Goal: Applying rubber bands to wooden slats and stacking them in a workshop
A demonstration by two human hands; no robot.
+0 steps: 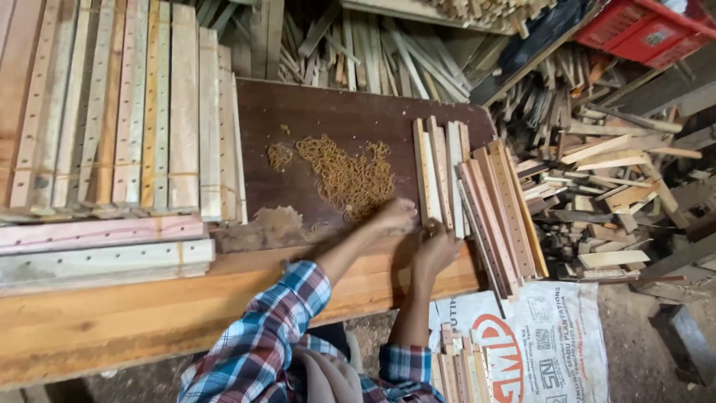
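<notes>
Two hands at bench (149,313) | left hand (395,215) fingers curled on rubber bands (347,175) | right hand (436,250) gripping slats (447,175) beside | bundles (119,112) tied, loose slats left

Soft, even daylight; dim shadow under the workbench (112,321); both hands motion-blurred; slight wide-angle bending at the edges.

We are wearing a checked shirt (261,343) in blue, white and red, its sleeves (302,287) rolled up to about the elbow. Our left hand (394,215) and right hand (436,250) are going bare, without gloves, rings or a watch.
</notes>
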